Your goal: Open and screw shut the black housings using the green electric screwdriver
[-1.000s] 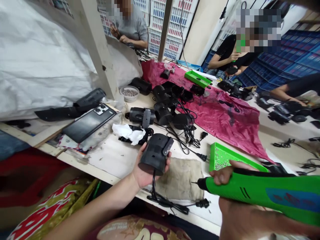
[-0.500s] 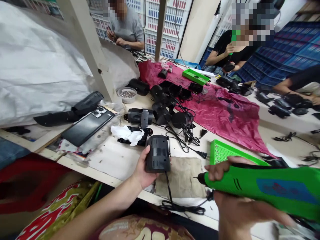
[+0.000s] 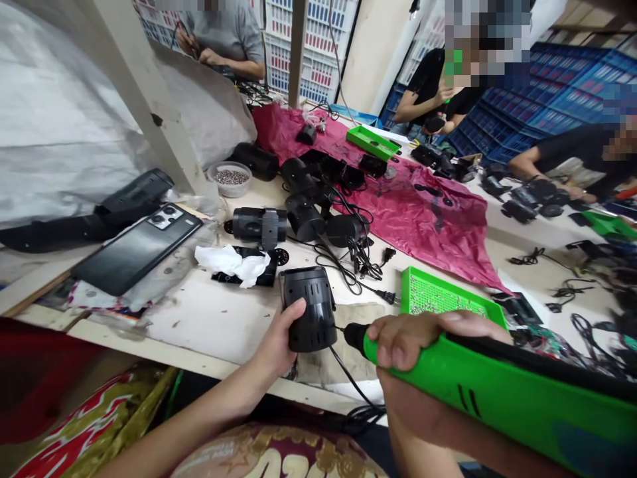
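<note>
My left hand (image 3: 279, 340) grips a black cylindrical housing (image 3: 311, 309) with slots in its wall, its thumb along the near side. A black cord (image 3: 351, 380) runs from the bottom of the housing. In my right hand (image 3: 413, 338) is a green electric screwdriver (image 3: 478, 385), held nearly level with its tip pointing left. The bit reaches the lower right side of the housing; whether it sits in a screw I cannot make out. Under the housing lies a tan cloth (image 3: 323, 362). A green tray (image 3: 448, 299) of small screws stands just beyond the screwdriver.
Black housings (image 3: 303, 216) with tangled cords lie mid-table, near a round tub of small metal parts (image 3: 229, 179). A phone (image 3: 142, 245) and white tissue (image 3: 233, 263) are at left. Pink plastic sheet (image 3: 418, 219) covers the far table. Co-workers sit beyond, one in a grey shirt (image 3: 229, 33).
My right hand has brought the screwdriver left, so its bit now meets the housing. The housing has turned slightly in my left hand. The whole view has shifted a little.
</note>
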`<state>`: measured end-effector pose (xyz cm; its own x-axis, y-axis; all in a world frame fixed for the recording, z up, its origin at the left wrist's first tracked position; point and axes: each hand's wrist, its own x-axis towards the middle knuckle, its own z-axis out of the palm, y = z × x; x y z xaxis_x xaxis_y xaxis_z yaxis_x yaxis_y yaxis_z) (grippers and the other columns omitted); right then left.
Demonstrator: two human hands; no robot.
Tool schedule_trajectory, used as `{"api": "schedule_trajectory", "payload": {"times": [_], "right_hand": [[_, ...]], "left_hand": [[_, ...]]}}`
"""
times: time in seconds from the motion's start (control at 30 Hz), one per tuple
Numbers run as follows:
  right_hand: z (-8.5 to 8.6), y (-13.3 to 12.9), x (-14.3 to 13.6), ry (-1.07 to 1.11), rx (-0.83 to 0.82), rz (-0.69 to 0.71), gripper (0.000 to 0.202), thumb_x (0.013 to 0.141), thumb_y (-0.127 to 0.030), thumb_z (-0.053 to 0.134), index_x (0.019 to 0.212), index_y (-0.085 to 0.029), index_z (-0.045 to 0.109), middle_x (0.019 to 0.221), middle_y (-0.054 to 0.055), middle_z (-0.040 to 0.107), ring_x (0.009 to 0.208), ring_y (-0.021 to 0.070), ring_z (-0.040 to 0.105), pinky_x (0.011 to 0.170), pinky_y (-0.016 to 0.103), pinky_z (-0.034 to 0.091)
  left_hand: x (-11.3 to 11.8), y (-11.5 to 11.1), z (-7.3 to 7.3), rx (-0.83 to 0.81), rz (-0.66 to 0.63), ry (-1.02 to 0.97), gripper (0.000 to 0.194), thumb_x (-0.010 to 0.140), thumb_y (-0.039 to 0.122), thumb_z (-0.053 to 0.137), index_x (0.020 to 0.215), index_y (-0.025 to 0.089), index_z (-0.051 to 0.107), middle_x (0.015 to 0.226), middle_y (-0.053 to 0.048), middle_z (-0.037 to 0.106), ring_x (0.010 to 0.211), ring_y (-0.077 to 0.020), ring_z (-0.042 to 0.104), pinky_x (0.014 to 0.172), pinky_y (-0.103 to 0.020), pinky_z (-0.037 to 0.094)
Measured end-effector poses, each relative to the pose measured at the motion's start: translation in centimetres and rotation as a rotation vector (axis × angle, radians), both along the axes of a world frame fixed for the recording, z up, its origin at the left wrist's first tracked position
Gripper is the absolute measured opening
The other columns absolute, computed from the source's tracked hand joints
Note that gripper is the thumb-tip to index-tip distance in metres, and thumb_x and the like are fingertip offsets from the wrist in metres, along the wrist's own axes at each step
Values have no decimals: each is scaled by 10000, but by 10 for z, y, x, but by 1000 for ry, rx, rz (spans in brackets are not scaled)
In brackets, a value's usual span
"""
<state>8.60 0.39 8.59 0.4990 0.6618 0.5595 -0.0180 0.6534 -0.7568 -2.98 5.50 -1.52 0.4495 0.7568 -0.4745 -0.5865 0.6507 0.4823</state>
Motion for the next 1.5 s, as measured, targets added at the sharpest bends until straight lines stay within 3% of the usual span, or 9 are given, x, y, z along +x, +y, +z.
{"api": "schedule_trajectory", "payload": {"times": [0.17, 0.37, 0.57, 0.67, 0.87, 1.0, 1.13, 1.33, 1.5], "right_hand": [[-11, 12, -2, -11, -69, 13, 266, 854, -507, 533, 857, -263, 638, 515, -72, 533, 385, 133, 505, 489, 330, 518], [-19, 17, 0, 36, -96, 97, 330, 867, -562, 476, 860, -270, 629, 528, -75, 515, 414, 122, 497, 525, 316, 505], [-7, -2, 1, -24, -41, -7, 255, 904, -445, 476, 1021, -282, 634, 540, -82, 543, 409, 118, 503, 538, 309, 497], [2, -16, 12, -29, -32, -76, 313, 897, -498, 473, 1076, -281, 610, 562, -80, 556, 424, 120, 498, 542, 313, 479], [-7, -23, 34, 5, -119, -211, 561, 737, -735, 547, 1022, -260, 636, 531, -77, 532, 416, 131, 466, 531, 328, 471], [-11, -17, 37, 126, -259, -253, 700, 630, -837, 549, 931, -213, 649, 503, -65, 562, 415, 141, 465, 534, 335, 459], [-10, -15, 36, 192, -318, -269, 839, 424, -893, 616, 892, -197, 647, 476, -57, 583, 416, 155, 474, 546, 347, 458], [-25, -20, 59, 87, -342, -221, 854, 473, -884, 606, 986, -202, 639, 579, -26, 624, 487, 176, 543, 561, 372, 489], [-31, -25, 76, -34, -362, -286, 873, 567, -872, 560, 1107, -188, 613, 660, -5, 622, 578, 211, 601, 657, 450, 522]], "left_hand": [[4, -4, 4, 120, 58, 68, 663, 635, 318, 812, 1232, 181, 558, 882, -38, 721, 821, -242, 686, 698, -314, 537], [7, -3, 3, 94, 107, 95, 654, 635, 331, 809, 1218, 166, 564, 867, -32, 721, 804, -243, 683, 727, -332, 533], [0, 0, 0, -28, -5, 20, 555, 612, 332, 815, 1090, 125, 625, 838, -66, 738, 836, -272, 692, 759, -352, 535], [-6, 7, 1, -76, -53, -8, 538, 609, 402, 790, 1028, 98, 642, 822, -105, 741, 849, -302, 693, 774, -388, 542], [-16, 18, 8, -288, -130, -410, 612, 763, 559, 600, 1147, 83, 579, 993, -128, 712, 869, -206, 681, 844, -298, 521], [-21, 18, 7, -250, -210, -536, 718, 802, 633, 539, 1332, 155, 462, 1018, -67, 704, 863, -145, 668, 825, -222, 499], [-26, 20, 6, -165, -213, -428, 725, 817, 683, 495, 1373, 220, 447, 1041, -25, 700, 838, -100, 655, 787, -171, 484], [-17, 10, 4, -29, -225, -182, 679, 640, 633, 724, 1086, 126, 653, 977, -115, 720, 889, -264, 675, 802, -354, 525], [-7, -9, 0, 139, -142, 87, 579, 683, 331, 817, 1205, 209, 599, 1011, -57, 718, 1011, -261, 640, 890, -346, 478]]}}
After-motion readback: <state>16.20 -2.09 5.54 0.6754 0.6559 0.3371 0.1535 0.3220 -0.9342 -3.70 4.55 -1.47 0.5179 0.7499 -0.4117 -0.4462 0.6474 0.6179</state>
